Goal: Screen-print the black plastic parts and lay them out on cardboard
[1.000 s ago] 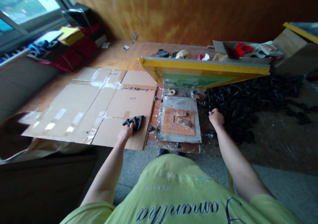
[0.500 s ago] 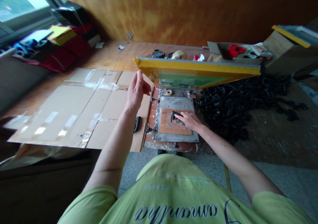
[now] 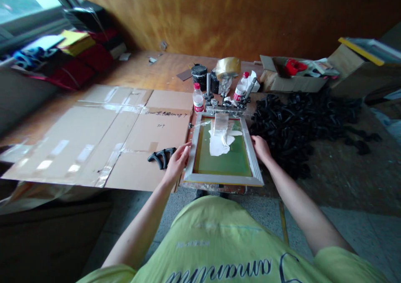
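Note:
A screen frame [image 3: 224, 178] with a green mesh lies lowered over the work plate. White paste [image 3: 220, 144] and a scraper [image 3: 221, 124] rest on the mesh. My left hand [image 3: 178, 162] is at the frame's left edge, fingers curled against it. At the right edge my right hand [image 3: 261, 147] has its fingers bent, their tips partly hidden by the frame. Curved black parts [image 3: 162, 157] lie on the flattened cardboard [image 3: 138, 141] beside my left hand. The plate and anything on it are hidden under the frame.
Behind the frame stand a metal clamp [image 3: 227, 107], two red-capped bottles [image 3: 198, 99], a black jar [image 3: 199, 77] and a tape roll [image 3: 227, 67]. A large heap of black parts [image 3: 288, 124] lies right. An open box [image 3: 282, 83] stands behind the heap.
The raised frame has come down flat over the plate. My left hand has moved down to its left edge. My right hand has left the black part on the plate and moved right.

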{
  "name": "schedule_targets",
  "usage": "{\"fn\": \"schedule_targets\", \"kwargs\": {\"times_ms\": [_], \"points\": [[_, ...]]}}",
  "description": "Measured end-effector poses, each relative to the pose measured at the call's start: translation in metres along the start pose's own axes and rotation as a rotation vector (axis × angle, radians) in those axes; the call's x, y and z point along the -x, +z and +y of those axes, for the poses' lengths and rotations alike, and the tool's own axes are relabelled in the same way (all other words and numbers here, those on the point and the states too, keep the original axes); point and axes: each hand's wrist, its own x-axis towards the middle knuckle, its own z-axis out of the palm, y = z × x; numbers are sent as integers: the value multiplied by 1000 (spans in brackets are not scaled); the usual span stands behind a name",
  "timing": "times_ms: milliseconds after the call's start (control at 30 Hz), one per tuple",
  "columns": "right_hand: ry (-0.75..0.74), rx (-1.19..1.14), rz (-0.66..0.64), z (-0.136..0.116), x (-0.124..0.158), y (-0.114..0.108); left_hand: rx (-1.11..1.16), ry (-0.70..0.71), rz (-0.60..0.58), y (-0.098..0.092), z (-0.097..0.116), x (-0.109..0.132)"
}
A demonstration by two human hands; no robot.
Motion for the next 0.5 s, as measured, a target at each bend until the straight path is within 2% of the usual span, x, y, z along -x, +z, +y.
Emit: {"fn": "schedule_targets", "kwargs": {"times_ms": [67,133,167,267,333,400,500], "points": [[2,-59,126,-6,-18,-11,-29,-50,7,2,-31,-1],[-134,-102,224,-31,-37,-15,-92,-62,17,3,-56,-7],[-218,-87,230,-46,-45,-14,-132,-56,24,3,-66,-10],[-372,70,63,-90,-51,-1,-215,-46,25,3,-84,-19],[-403,151,-76,-103,-39,9,-229,-49,25,2,-88,-22],[-450,186,-162,-101,-20,14,-229,-55,28,2,-90,-22],[-602,166,-247,-84,1,9,-229,-66,26,2,-88,-21]]}}
